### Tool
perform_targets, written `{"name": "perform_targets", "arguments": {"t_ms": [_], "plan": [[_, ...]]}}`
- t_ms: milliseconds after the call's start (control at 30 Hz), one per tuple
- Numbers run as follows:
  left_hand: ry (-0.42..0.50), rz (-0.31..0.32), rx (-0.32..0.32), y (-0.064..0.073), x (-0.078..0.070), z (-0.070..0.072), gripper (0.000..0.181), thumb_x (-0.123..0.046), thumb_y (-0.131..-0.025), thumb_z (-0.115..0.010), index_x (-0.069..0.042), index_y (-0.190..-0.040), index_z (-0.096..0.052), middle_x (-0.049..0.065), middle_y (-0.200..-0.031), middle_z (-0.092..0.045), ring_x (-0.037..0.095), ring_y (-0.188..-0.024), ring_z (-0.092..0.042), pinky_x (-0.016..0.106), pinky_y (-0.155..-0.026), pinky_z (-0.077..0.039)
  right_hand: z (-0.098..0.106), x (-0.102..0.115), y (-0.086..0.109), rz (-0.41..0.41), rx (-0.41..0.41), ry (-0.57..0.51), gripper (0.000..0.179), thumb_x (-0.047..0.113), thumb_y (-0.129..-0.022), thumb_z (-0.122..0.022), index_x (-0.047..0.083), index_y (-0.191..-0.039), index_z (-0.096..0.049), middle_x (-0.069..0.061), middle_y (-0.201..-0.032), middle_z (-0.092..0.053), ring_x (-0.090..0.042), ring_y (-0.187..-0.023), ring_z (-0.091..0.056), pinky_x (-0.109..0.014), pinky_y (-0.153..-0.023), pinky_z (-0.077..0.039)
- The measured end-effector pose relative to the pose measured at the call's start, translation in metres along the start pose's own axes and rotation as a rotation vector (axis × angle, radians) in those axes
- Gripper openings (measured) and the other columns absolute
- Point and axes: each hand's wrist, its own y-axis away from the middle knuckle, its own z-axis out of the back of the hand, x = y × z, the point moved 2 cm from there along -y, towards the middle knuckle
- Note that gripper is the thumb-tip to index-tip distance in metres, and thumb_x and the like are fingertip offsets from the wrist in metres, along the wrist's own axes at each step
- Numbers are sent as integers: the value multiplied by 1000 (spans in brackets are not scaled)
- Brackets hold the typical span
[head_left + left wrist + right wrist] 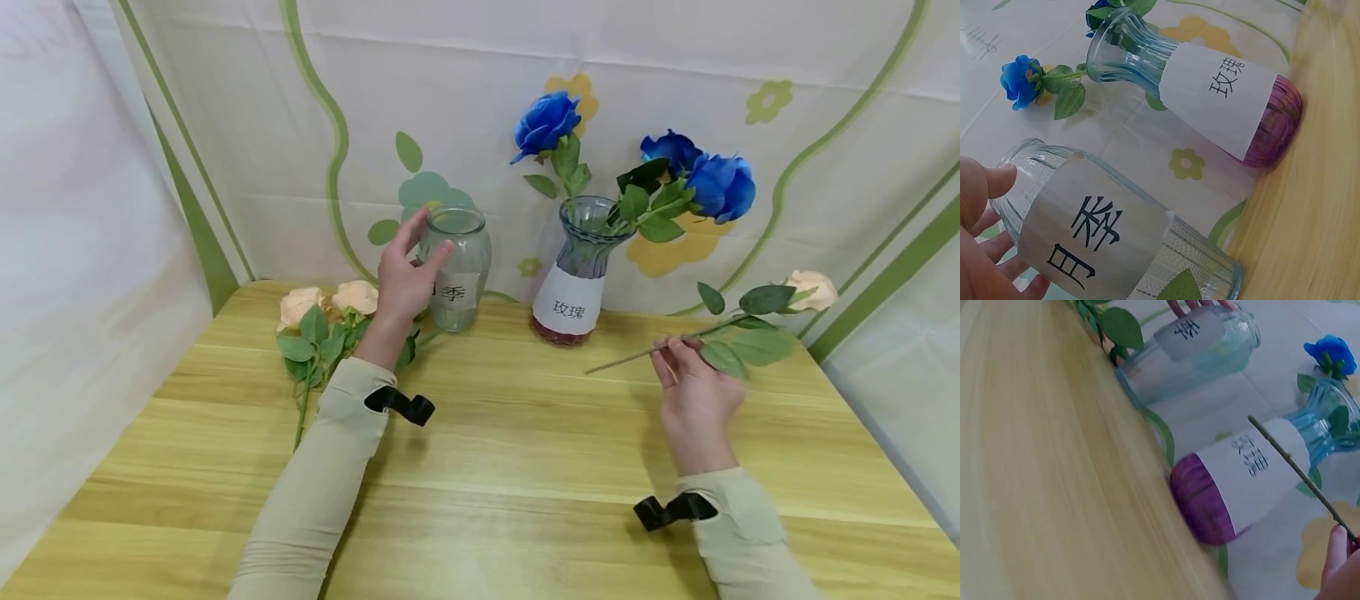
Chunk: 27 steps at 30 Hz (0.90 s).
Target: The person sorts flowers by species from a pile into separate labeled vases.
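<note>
My left hand (405, 279) holds the upper side of a clear glass vase (468, 250), thumb across its front and fingers at its left side. The vase stands upright and bears a white paper label (1094, 219) with dark characters. At the right, my right hand (697, 400) pinches the stem of a peach artificial rose (812, 290) between thumb and fingers. Its bare stem end (1266, 432) points left, while the bloom and green leaves lie to the right. In the right wrist view only part of that hand shows, and the bloom is out of frame.
Between the hands a blue and purple glass vase (566, 300) with a white label holds several blue roses (546, 125). More peach roses (302, 307) lie on the wooden table (480, 500), left of the clear vase and partly behind my left arm. A patterned cloth (465, 100) hangs behind.
</note>
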Motion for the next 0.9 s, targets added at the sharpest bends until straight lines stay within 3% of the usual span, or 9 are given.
{"name": "perform_targets", "arguments": {"t_ms": [600, 900], "plan": [[-3, -5, -2, -1, 0, 1, 65, -31, -103, -72, -30, -162, -45, -6, -168, -46, 17, -158, -38, 50, -127, -39, -50, -34, 24, 97, 15, -160, 24, -14, -81, -84, -4, -91, -65, -13, -83, -72, -26, -75, -75, -33, -73, -68], [-4, -13, -6, -2, 1, 1, 65, -30, -103, -72, -28, -162, -45, -5, -167, -47, 18, -158, -38, 50, -126, -40, -76, -49, 35, 172, 33, -132, 18, -8, -87, -82, -3, -89, -65, -12, -84, -70, -22, -75, -74, -31, -77, -68]]}}
